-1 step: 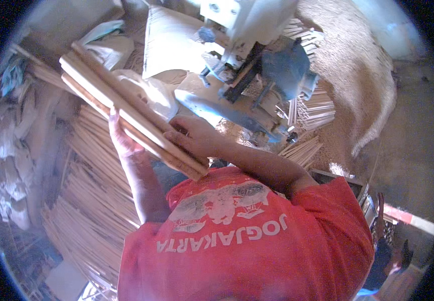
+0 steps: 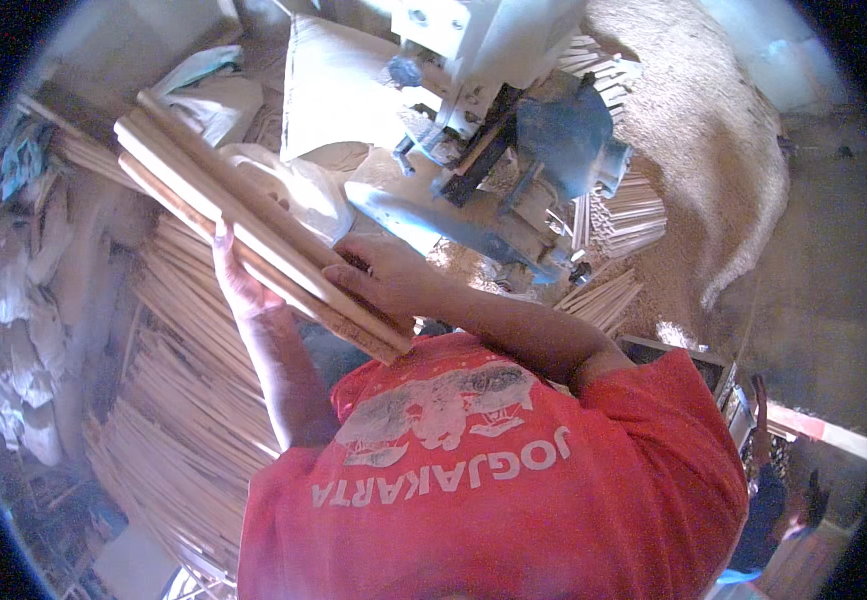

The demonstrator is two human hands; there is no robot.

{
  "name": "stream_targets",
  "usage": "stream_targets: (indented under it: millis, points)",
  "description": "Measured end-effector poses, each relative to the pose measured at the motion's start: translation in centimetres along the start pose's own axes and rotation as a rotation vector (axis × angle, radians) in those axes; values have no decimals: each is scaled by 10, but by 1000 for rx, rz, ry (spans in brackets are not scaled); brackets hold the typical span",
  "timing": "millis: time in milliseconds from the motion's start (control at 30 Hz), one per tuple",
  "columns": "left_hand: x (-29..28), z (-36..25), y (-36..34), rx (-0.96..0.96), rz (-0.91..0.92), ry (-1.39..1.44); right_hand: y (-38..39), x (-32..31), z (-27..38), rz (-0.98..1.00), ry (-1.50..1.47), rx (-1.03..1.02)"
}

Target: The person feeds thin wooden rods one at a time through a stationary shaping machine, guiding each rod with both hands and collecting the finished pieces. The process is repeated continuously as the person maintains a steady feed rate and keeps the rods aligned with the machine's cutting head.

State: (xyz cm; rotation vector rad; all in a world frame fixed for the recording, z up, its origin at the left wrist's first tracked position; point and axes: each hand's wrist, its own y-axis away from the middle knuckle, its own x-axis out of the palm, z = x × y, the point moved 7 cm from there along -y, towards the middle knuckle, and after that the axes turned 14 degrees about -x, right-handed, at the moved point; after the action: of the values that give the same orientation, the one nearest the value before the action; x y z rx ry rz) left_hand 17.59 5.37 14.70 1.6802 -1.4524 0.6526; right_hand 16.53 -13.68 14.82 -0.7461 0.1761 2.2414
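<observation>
Several long wooden strips (image 2: pixel 208 190) lie side by side in a bundle held in front of my chest. The bundle slants from the upper left down toward my red shirt (image 2: pixel 513 480). My left hand (image 2: pixel 240 280) is closed on the bundle's outer side, supporting it from below, with its thumb up along the edge. Nearer the bundle's lower end, my right hand (image 2: pixel 383 275) is closed over the strips from the other side, fingers curled on their upper face. The undersides of the strips and some of my fingertips are hidden.
A white and blue woodworking machine (image 2: pixel 568 135) stands ahead, beside a big sawdust heap (image 2: pixel 713 150). Cut sticks (image 2: pixel 633 215) lie at its foot. Long strips (image 2: pixel 193 390) are stacked on the left, near pale sacks (image 2: pixel 23 330). Another person (image 2: pixel 763 510) is partly visible at lower right.
</observation>
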Motion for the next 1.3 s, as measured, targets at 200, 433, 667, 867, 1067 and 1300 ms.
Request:
stream_targets:
  millis: [200, 433, 667, 867, 1067, 1300]
  points:
    - [-6, 1, 3, 18, -78, -37, 8, -13, 18, -194, 110, -11]
    - [-17, -11, 3, 82, -202, -172, 30, -33, -9, -373, 23, -97]
    - [-25, -40, -16, -5, -51, -71, 95, -30, -81, -672, 47, 229]
    - [-20, -73, -37, -87, 17, -165, 154, 22, -127, -873, -215, 516]
    - [-28, -87, -63, -188, 213, -123, 171, 92, -150, -1107, -472, 727]
    - [-37, -97, -86, -73, 233, -337, 151, 148, -173, -1258, -357, 526]
